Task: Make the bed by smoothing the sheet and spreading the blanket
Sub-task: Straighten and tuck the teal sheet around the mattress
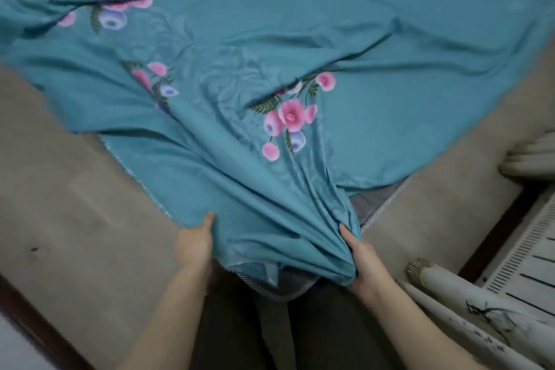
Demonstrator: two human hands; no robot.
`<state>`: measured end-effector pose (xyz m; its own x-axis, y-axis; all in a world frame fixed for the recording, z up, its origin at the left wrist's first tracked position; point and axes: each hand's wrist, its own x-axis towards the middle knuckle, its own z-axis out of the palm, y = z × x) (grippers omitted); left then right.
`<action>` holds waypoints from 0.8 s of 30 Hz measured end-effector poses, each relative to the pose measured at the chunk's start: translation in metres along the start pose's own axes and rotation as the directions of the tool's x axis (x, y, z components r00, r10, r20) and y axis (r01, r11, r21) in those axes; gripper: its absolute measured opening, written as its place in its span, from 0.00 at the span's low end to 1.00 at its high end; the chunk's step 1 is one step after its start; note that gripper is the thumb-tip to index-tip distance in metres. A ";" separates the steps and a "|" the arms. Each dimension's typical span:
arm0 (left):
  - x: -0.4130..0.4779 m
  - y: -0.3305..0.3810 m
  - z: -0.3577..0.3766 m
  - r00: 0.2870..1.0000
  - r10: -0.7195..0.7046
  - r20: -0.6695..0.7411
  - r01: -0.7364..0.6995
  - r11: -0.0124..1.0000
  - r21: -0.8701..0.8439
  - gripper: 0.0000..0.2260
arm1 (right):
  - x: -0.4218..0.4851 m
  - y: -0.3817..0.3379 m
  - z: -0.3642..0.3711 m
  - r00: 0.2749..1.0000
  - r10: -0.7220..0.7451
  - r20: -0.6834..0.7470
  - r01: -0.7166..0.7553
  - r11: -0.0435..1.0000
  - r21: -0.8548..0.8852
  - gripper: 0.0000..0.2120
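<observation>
Beige floor (75, 204) flanks the bed's corner, with rolled paper scrolls (468, 303) and a white slatted panel (522, 258) close on the right. Teal flowered sheet (270, 24) lies rumpled over the gray mattress (369, 204), whose corner shows. Left hand (193, 245) pinches the sheet's edge; right hand (365, 261) has its fingers (347, 234) closed on bunched folds.

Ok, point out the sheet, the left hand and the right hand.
sheet (270, 24), head view, flat teal middle.
left hand (193, 245), head view, back of the hand at the sheet's edge.
right hand (365, 261), head view, back of the hand gripping bunched cloth.
</observation>
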<state>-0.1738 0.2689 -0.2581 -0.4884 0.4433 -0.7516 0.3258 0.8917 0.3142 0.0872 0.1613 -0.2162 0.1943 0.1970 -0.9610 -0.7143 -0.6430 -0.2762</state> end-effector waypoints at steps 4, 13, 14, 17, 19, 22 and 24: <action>0.011 0.014 -0.003 0.979 0.196 0.057 -0.203 0.965 0.168 0.24 | -0.017 0.016 -0.023 0.982 -0.094 -0.163 0.104 0.993 0.056 0.18; 0.038 0.018 -0.025 0.990 0.074 0.121 -0.084 0.993 0.080 0.26 | -0.040 0.054 -0.048 0.996 -0.051 -0.069 0.077 0.884 0.460 0.20; 0.038 0.017 -0.027 0.981 0.066 0.185 -0.073 0.997 0.031 0.22 | -0.039 0.053 -0.049 0.994 -0.066 -0.087 0.101 0.866 0.489 0.20; 0.040 0.015 -0.033 0.971 0.051 0.232 -0.071 0.994 0.080 0.10 | -0.033 0.048 -0.054 0.991 -0.098 -0.088 0.129 0.841 0.525 0.22; 0.045 0.013 -0.037 0.975 0.051 0.218 -0.092 0.978 0.186 0.07 | -0.028 0.047 -0.060 0.991 -0.107 -0.075 0.130 0.858 0.498 0.23; 0.052 0.008 -0.039 0.978 0.071 0.198 -0.129 0.946 0.297 0.06 | -0.018 0.050 -0.068 0.994 -0.031 -0.103 0.064 0.938 0.341 0.22; 0.053 0.005 -0.040 0.984 0.101 0.148 -0.140 0.949 0.283 0.05 | -0.013 0.057 -0.076 0.987 0.018 -0.160 0.015 0.980 0.199 0.21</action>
<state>-0.2307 0.3004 -0.2732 -0.3282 0.5126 -0.7934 0.6068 0.7582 0.2388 0.0952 0.0656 -0.2212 0.2869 0.0642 -0.9558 -0.8308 -0.4802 -0.2816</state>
